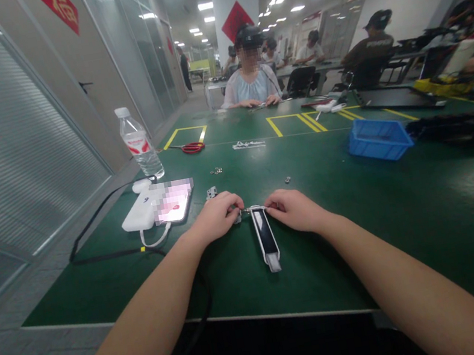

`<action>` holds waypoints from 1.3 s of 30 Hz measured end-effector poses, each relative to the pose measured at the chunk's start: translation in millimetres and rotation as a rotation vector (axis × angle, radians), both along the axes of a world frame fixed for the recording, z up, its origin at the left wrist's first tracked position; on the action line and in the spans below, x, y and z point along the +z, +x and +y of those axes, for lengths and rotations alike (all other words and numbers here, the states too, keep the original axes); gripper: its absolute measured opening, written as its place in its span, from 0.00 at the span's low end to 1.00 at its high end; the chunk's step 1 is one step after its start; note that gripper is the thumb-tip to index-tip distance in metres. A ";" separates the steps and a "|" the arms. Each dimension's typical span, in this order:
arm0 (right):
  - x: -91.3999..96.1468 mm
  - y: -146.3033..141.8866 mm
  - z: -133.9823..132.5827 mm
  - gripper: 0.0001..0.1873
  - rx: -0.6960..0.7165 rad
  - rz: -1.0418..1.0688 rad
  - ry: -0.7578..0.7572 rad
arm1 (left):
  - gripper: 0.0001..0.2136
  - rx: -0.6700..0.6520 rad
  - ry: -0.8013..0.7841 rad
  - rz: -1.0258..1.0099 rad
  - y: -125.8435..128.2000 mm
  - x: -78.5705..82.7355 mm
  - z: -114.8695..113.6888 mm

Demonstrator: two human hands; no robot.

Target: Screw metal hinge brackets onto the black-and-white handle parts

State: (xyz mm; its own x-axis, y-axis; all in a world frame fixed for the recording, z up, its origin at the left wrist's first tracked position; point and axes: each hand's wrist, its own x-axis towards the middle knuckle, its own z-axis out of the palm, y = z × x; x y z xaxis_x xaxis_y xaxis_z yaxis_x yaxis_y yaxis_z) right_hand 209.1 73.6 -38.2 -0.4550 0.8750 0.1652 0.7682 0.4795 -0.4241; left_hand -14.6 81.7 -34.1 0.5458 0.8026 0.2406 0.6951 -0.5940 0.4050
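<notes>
On the green table lies a long narrow device (266,235) with a white frame and a glossy black face, its pale end pointing towards me. A thin metal rod (246,210) crosses at its far end. My left hand (221,214) is closed in a pinch on a small metal part (238,217) by the rod's left side. From the other side, the pinched fingers of my right hand (292,209) meet the device's far right corner. What they hold is too small and covered to make out.
A metal piece (211,192) and small rings (217,170) lie beyond my left hand, more rings (287,180) beyond my right. Leftward are a water bottle (138,146), a white power bank (138,212) and a phone (179,200); a blue bin (379,140) is right. A person (250,80) sits opposite.
</notes>
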 end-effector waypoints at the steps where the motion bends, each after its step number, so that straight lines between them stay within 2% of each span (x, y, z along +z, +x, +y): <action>1: 0.1 0.0 0.0 0.08 0.001 -0.002 0.000 | 0.08 -0.003 -0.003 -0.007 0.1 -0.2 0.0; 9: 1.1 -0.7 -0.8 0.08 0.008 -0.005 -0.002 | 0.08 0.003 -0.035 -0.024 2.0 -0.6 -0.4; 17: 0.2 0.1 0.1 0.08 0.007 0.001 -0.011 | 0.08 0.119 -0.035 0.049 0.3 3.2 -2.2; 23: 1.1 0.1 -0.7 0.08 0.001 -0.001 -0.010 | 0.10 0.055 -0.082 0.035 0.2 5.9 -3.9; 39: -4.1 1.4 2.4 0.07 0.027 0.023 0.003 | 0.10 -0.010 -0.067 -0.026 1.8 -2.0 -1.1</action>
State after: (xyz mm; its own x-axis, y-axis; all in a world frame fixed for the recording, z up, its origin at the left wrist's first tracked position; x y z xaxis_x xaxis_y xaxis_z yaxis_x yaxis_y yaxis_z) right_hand 210.5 76.0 -42.2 -0.4747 0.8618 0.1790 0.7447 0.5017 -0.4401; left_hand -12.8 80.5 -36.1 0.5482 0.8121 0.2001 0.6782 -0.5716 0.4619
